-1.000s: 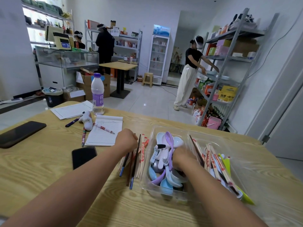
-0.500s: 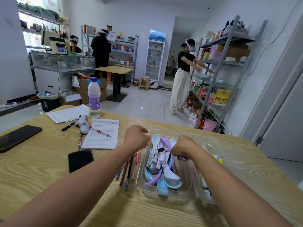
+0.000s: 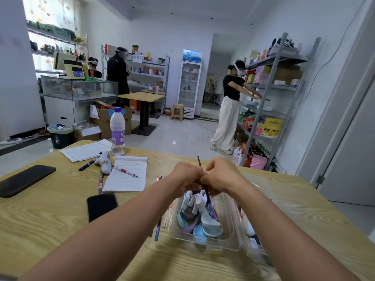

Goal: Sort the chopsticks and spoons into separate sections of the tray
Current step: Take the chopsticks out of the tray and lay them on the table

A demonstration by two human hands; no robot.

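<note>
A clear plastic tray (image 3: 229, 243) stands on the wooden table in front of me. Its left section holds several spoons (image 3: 205, 224) in white, blue and purple. The right section is mostly hidden by my right arm. Loose chopsticks (image 3: 165, 218) lie on the table just left of the tray. My left hand (image 3: 187, 175) and my right hand (image 3: 222, 176) meet above the tray's far end, both curled round a dark chopstick (image 3: 203, 179) that stands nearly upright, its tip poking above my knuckles.
A black phone (image 3: 101, 205) lies left of the tray, with a lined notepad (image 3: 126, 175) and pens behind it. A water bottle (image 3: 117, 131), papers and a second dark phone (image 3: 24, 180) sit farther left. People stand by shelves across the room.
My hands came together above the tray. The right hand lifted a dark chopstick out of the spoon section and the left hand joined it. The camera tilted upward.
</note>
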